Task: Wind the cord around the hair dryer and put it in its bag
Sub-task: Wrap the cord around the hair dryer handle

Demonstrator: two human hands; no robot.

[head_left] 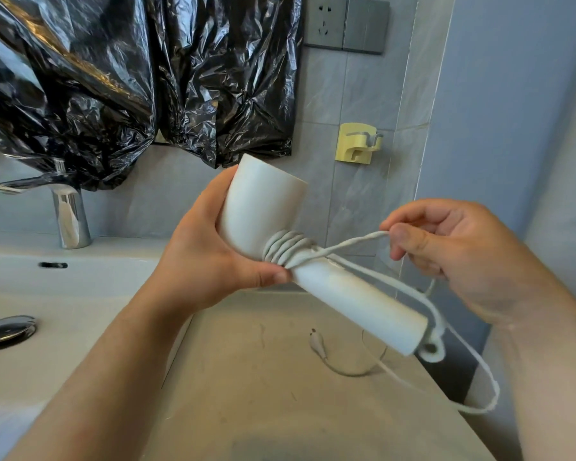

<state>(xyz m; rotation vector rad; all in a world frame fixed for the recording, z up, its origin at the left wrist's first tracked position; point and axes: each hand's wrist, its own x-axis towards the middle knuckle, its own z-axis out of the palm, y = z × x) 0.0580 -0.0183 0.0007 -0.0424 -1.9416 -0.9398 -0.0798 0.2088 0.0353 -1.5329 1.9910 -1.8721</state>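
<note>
From the head camera, the left hand (210,257) grips the white hair dryer (263,207) in the air above the beige counter (240,387). Its fingers are curled behind the wide barrel and its thumb is pressed at the joint where barrel meets handle. The barrel points up and away towards the wall, and the handle slants down to the right, ending in a small hanging loop (431,349). The cord (285,249) lies in several tight turns around the neck of the dryer, just beside the left thumb. From those turns a strand runs up and right to the right hand (463,257), which pinches it between thumb and forefinger, the other fingers loosely curled. The two hands are apart, joined only by that strand. Another stretch of cord runs along the handle. The slack drops in a long loop past the counter's right edge and comes back onto the counter, where the plug (317,344) lies flat below the handle. To the left are a white sink basin (80,287) with a chrome drain stopper (7,331) and a chrome faucet (69,217). Crinkled black plastic sheeting (113,78) hangs over the wall above the faucet. On the grey tiles to the right are a wall socket (326,21) and a yellow wall holder (356,143).
</note>
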